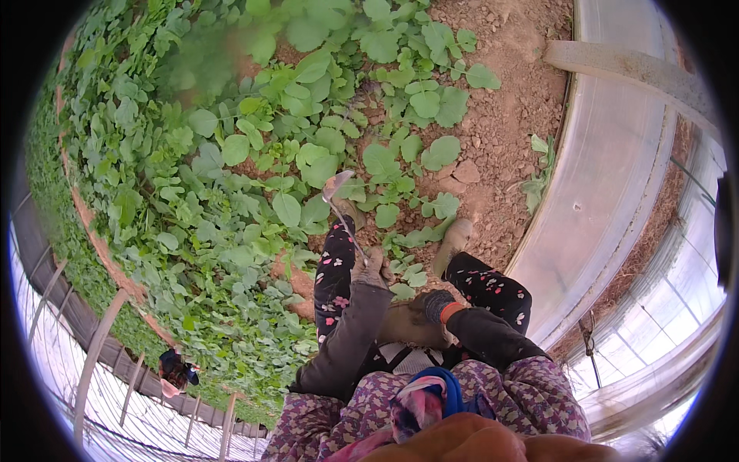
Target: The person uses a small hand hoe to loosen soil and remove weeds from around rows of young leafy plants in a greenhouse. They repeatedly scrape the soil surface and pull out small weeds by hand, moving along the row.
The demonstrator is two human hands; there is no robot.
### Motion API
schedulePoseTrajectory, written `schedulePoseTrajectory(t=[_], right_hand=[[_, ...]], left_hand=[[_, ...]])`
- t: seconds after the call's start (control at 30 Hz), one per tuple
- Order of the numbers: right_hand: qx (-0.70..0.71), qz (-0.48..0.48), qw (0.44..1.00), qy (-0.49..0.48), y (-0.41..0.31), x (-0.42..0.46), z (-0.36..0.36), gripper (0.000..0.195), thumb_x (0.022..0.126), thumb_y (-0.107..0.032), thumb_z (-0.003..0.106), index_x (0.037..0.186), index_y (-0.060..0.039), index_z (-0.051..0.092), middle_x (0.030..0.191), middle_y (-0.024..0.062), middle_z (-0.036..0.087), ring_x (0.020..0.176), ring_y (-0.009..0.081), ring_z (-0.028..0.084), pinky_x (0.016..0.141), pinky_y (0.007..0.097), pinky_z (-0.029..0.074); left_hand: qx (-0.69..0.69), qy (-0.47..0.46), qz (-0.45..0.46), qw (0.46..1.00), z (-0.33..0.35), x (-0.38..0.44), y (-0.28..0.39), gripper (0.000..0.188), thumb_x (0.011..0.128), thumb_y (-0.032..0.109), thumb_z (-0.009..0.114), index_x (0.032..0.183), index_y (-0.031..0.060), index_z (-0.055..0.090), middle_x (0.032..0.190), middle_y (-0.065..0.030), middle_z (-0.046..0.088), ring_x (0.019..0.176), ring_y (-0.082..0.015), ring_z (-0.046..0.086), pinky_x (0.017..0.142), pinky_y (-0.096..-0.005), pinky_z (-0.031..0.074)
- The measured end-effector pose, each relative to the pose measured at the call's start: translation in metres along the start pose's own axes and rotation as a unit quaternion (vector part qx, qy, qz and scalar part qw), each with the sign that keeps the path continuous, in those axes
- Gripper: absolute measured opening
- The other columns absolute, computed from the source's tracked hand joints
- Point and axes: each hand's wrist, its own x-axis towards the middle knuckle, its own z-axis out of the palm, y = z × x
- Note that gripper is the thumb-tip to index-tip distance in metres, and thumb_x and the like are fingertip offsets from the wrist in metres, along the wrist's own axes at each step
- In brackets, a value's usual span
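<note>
My left hand grips the lower end of a hand hoe; the glove on it looks soil-coloured. The tool's thin metal shaft points away from me, and its blade lies over the leaves beside my left shoe. My right hand, in a dark knitted glove with an orange-red cuff, is at a brown surface between my legs; its fingers are partly hidden. Low leafy green plants stand in the soil before my feet, some between my shoes.
Dense greens spread to the left. Bare, cloddy soil borders a long pale plastic-like sheet on the right, crossed by a curved pale bar. Another person is far off at lower left, near greenhouse poles.
</note>
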Motion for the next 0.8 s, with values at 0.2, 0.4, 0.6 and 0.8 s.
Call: schedulePoseTrajectory(t=[0.2,0.4,0.6,0.8], right_hand=[[0.124,-0.168,0.968,-0.135,-0.077,0.012,0.019,0.031,0.083,-0.032,0.05,0.097,-0.0113,0.067,0.11,0.0097,0.063,0.101,0.0266,0.06,0.085,0.0355,0.048],[-0.005,-0.152,0.967,-0.206,-0.046,0.009,-0.033,0.036,0.082,-0.037,0.051,0.101,-0.0106,0.066,0.104,0.0126,0.064,0.096,0.0287,0.06,0.082,0.0402,0.047],[-0.005,-0.126,0.963,-0.239,0.05,0.022,-0.076,0.039,0.082,-0.039,0.052,0.105,-0.0112,0.064,0.107,0.013,0.062,0.098,0.0298,0.059,0.084,0.0405,0.046],[-0.086,-0.106,0.962,-0.238,0.135,0.071,-0.102,0.042,0.081,-0.041,0.052,0.11,-0.0119,0.061,0.11,0.0134,0.061,0.1,0.0308,0.058,0.086,0.0408,0.045]], left_hand=[[0.048,-0.016,0.053,0.997,-0.003,0.078,0.053,0.015,0.084,0.012,0.063,0.093,0.0046,0.053,0.065,-0.0033,0.054,0.045,-0.0118,0.049,0.039,-0.0258,0.041],[-0.025,-0.025,0.06,0.998,0.027,0.154,0.06,0.016,0.083,0.013,0.064,0.095,0.007,0.055,0.069,-0.0039,0.053,0.048,-0.0117,0.052,0.042,-0.026,0.044],[0.073,-0.03,0.132,0.988,0.042,0.187,0.072,0.015,0.084,0.012,0.063,0.095,0.0043,0.056,0.068,-0.0031,0.055,0.049,-0.0106,0.051,0.042,-0.024,0.043],[0.074,-0.067,0.201,0.974,0.037,0.18,0.091,0.019,0.083,0.014,0.064,0.098,0.0039,0.057,0.073,-0.0041,0.057,0.051,-0.0108,0.052,0.048,-0.0267,0.048]])
